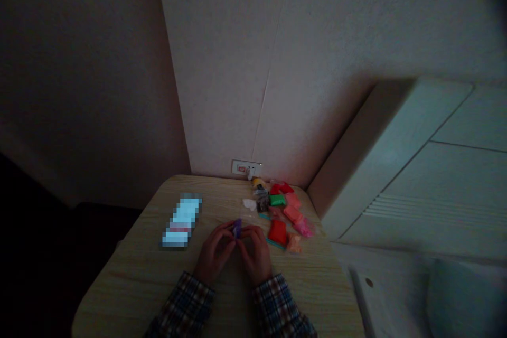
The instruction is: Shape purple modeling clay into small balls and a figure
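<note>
My left hand (216, 251) and my right hand (255, 253) meet over the middle of the wooden table. Between their fingertips is a small purple piece (237, 228), pinched from both sides; it looks like soft clay or a small packet, but the dim light hides which. Fingers cover its lower part. Just right of my right hand lies a red packet (277, 232) with a blue-green edge. A peach-coloured packet (294, 243) is beside it. Beyond them are a green packet (277, 199), a white piece (249, 204) and a pink packet (304, 226).
A lit phone (182, 222), its screen blurred, lies on the left of the table (130, 280). A wall socket (246, 168) with a plug sits just above the back edge. To the right stands a pale headboard (396, 153) beside a bed with a pillow (467, 296).
</note>
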`<state>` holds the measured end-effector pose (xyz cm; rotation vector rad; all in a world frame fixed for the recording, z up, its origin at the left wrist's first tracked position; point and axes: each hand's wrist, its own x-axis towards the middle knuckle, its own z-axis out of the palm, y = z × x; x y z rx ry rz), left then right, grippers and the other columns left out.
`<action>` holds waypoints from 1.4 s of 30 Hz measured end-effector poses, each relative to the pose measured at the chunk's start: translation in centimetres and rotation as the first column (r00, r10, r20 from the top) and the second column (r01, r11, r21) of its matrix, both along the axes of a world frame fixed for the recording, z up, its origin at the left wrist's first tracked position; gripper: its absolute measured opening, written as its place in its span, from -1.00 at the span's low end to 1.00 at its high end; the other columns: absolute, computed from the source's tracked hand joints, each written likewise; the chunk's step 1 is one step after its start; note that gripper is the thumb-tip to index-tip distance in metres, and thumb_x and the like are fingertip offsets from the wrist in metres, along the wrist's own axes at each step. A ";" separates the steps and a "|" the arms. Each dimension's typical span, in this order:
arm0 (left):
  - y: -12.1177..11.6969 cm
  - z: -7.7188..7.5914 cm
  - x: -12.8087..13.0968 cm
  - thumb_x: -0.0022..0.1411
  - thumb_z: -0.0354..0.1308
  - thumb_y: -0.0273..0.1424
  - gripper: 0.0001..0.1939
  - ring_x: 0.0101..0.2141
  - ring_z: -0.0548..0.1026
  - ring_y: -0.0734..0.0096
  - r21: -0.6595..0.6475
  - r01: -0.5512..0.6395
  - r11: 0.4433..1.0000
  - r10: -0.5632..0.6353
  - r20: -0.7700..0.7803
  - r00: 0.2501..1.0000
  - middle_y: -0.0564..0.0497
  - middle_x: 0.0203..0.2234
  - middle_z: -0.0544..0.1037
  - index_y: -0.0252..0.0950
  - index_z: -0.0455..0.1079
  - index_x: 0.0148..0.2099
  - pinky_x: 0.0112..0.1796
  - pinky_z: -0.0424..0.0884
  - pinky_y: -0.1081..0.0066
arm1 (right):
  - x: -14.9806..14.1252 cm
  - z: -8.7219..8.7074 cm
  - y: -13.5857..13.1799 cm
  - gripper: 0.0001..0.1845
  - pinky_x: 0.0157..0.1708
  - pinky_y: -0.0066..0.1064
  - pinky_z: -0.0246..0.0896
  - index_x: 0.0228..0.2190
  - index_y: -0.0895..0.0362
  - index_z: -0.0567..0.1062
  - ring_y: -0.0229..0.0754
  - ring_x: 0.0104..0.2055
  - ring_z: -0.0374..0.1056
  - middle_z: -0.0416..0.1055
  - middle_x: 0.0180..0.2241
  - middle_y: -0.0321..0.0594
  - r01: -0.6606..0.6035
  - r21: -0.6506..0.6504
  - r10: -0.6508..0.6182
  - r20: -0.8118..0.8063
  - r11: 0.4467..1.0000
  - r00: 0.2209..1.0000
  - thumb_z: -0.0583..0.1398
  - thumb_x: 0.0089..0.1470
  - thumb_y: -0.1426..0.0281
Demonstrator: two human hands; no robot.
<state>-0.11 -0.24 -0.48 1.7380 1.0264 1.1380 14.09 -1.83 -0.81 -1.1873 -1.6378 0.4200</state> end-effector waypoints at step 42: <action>0.1 0.6 -0.1 0.08 0.06 -0.52 -0.92 -0.01 0.32 0.22 0.091 -0.023 0.996 0.031 -0.082 0.996 -0.13 -0.03 0.35 -0.29 0.36 -0.37 -0.03 0.31 0.15 | -0.4 0.4 -0.3 -0.93 -0.23 -0.29 0.24 -0.39 0.13 0.35 -0.14 -0.24 0.27 0.30 -0.32 -0.17 0.007 -0.021 -0.006 0.027 1.000 1.000 0.15 -0.01 0.43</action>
